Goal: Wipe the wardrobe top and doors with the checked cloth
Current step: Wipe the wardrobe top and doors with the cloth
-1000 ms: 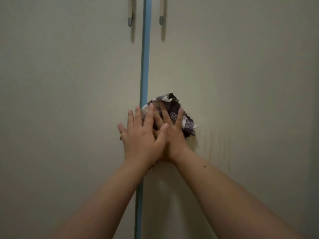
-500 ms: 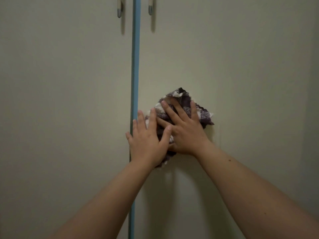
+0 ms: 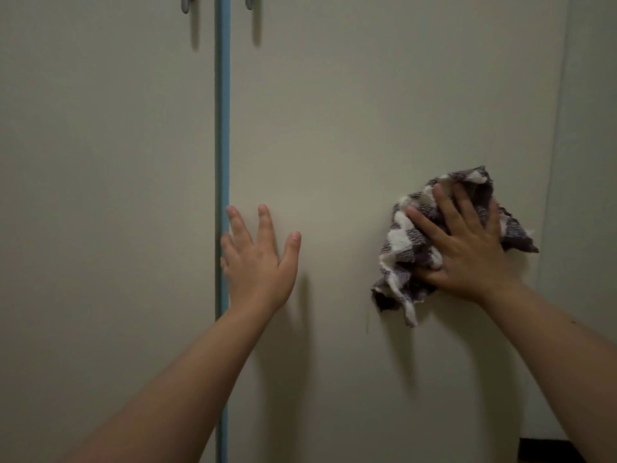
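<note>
One wardrobe door [image 3: 367, 111] faces both: left hand [image 3: 257, 262] spread and released, right hand [image 3: 467, 252] pressing the checked cloth [image 3: 404, 242] flat-fingered.

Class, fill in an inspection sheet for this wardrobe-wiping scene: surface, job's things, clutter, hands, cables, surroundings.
Surface: right wardrobe door, pale and plain.
Job's things: checked cloth, bunched and pressed on the right wardrobe door near its right edge.
Clutter: nothing seen.
Hands: left hand spread open beside the blue strip, contact with the door unclear; right hand presses flat on the checked cloth.
Cables: nothing seen.
Surroundings: left door; left-door handle and right-door handle at the top; wall on the right.
</note>
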The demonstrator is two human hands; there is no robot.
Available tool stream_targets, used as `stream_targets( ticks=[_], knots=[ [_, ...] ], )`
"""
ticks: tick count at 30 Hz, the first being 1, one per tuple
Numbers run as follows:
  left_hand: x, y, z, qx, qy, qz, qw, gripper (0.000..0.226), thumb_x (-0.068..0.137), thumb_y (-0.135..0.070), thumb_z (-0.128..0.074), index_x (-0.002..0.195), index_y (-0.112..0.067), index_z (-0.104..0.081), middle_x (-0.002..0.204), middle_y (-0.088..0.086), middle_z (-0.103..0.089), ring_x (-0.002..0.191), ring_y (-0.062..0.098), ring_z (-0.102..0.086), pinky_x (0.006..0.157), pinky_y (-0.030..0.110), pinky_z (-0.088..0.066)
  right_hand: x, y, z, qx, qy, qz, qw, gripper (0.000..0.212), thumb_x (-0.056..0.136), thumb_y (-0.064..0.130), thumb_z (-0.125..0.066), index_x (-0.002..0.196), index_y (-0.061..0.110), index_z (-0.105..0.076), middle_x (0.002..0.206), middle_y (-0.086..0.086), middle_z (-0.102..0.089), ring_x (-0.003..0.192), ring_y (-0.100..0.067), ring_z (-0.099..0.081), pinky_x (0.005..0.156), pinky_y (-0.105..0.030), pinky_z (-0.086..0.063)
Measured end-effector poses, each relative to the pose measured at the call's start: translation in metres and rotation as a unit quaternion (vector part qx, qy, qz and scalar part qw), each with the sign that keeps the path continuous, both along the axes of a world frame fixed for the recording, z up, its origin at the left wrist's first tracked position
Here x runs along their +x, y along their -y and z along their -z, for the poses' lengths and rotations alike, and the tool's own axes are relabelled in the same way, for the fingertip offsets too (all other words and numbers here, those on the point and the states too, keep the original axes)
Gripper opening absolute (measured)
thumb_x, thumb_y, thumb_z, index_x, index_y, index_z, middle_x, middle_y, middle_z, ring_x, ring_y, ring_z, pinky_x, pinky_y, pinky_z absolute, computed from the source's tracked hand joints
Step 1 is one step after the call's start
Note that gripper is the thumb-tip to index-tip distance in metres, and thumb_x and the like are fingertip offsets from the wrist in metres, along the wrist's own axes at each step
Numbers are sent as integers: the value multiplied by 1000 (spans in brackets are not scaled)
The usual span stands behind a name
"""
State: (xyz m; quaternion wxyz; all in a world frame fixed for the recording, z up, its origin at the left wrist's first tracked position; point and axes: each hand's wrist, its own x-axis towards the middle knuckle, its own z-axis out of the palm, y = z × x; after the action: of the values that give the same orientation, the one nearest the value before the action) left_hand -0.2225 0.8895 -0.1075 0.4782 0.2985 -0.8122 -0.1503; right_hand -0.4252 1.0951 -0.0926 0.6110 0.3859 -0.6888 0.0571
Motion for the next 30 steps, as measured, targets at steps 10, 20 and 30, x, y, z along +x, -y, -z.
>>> stream_targets(
  ticks=[10, 20, 30],
  knots=[
    [-1, 0, 1, -13, 0, -14, 1000, 73, 88, -61, -31, 148, -31, -2, 155, 8, 17, 140, 37, -5, 112, 49, -12, -26, -49, 57, -96, 119, 3, 988, 88, 67, 67, -39, 146, 45, -6, 155, -8, -13, 144, -27, -5, 102, -67, -13],
    [4, 9, 3, -41, 20, -4, 999, 71, 88, -60, -30, 147, -33, -2, 155, 7, 18, 138, 36, -7, 112, 47, -13, -28, -50, 120, -82, 162, 27, 983, 78, 80, 80, -11, 147, 41, -3, 158, -1, 9, 145, -28, 6, 100, -72, -4],
    [17, 19, 5, -15, -7, 60, 998, 72, 76, -67, -10, 144, -44, -13, 156, -3, 13, 140, 32, -5, 112, 44, -12, 12, 28, 107, -48, 31, -3, 998, 88, 71, 71, -36, 148, 37, -11, 158, -10, 6, 144, -34, 0, 105, -67, 0]
  ],
)
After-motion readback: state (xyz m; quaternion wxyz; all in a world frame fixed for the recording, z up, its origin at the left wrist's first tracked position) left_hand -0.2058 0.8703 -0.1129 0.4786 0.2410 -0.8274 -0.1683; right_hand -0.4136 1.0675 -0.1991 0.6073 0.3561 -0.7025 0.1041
